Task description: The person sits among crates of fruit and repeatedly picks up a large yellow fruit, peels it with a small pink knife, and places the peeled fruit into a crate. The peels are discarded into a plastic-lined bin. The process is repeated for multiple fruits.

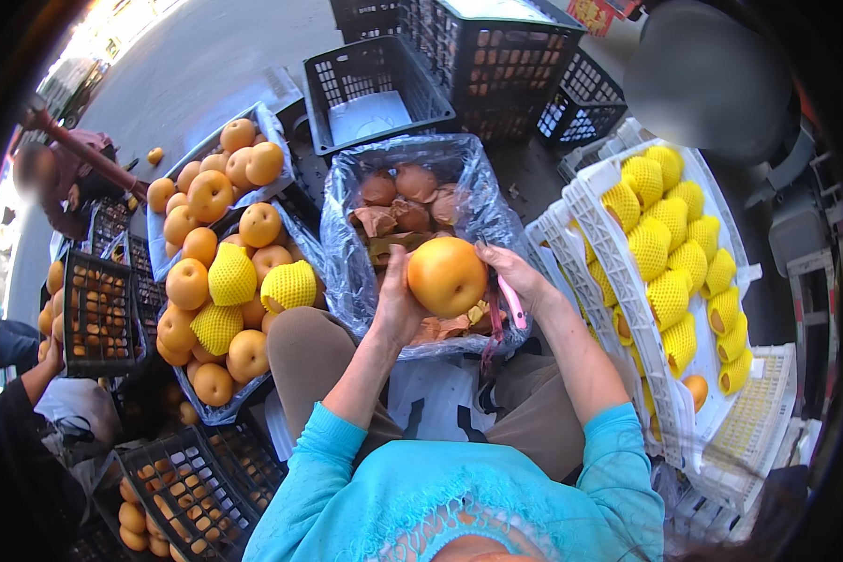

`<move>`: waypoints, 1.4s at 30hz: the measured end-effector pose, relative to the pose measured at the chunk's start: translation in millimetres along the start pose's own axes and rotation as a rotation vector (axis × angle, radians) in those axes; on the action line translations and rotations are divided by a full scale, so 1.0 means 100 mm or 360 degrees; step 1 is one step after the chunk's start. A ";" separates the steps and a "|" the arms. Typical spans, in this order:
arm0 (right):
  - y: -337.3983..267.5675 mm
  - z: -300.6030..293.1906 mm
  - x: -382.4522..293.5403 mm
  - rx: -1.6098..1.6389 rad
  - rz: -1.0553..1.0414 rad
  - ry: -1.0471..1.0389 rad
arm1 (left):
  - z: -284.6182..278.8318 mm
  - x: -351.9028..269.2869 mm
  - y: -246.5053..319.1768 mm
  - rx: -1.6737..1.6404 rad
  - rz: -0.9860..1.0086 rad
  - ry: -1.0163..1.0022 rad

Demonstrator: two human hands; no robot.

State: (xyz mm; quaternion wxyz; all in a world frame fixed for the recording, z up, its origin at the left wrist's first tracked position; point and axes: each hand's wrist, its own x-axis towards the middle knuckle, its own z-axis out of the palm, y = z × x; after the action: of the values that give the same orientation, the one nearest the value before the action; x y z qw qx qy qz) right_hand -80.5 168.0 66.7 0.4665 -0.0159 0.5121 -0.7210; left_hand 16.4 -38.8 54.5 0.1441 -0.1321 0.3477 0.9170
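A large round orange-brown pear is held up over a plastic-lined crate. My left hand cups its left side, fingers partly hidden behind it. My right hand touches its right side with the fingertips and also holds a pink-handled tool, whose working end I cannot make out. A dark red strip or cord hangs near that hand. Inside the lined crate lie several brown paper-wrapped fruits and loose torn wrapping paper.
Bare pears and some in yellow foam nets fill crates at left. White crates at right hold netted fruit. Black crates stand ahead. A person's hand touches a far-left crate; another person is beyond.
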 end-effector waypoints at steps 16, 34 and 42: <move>-0.05 -0.02 -0.03 0.0211 0.0013 0.0022 | -1.46 0.02 3.33 0.0290 0.0690 0.0253; 0.09 -0.01 -0.02 -0.0321 0.0321 0.0320 | -3.76 1.64 4.74 0.2265 0.0428 0.1977; 0.06 0.16 -0.18 -0.0367 0.0291 0.0328 | -3.17 1.72 4.32 0.3057 0.0543 0.2435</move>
State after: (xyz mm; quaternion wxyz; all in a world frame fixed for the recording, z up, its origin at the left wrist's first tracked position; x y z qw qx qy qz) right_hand -58.8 168.9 78.2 0.4702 0.0513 0.6359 -0.6099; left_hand -251.0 -532.7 25.1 -0.1787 -0.4272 0.8862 -0.0150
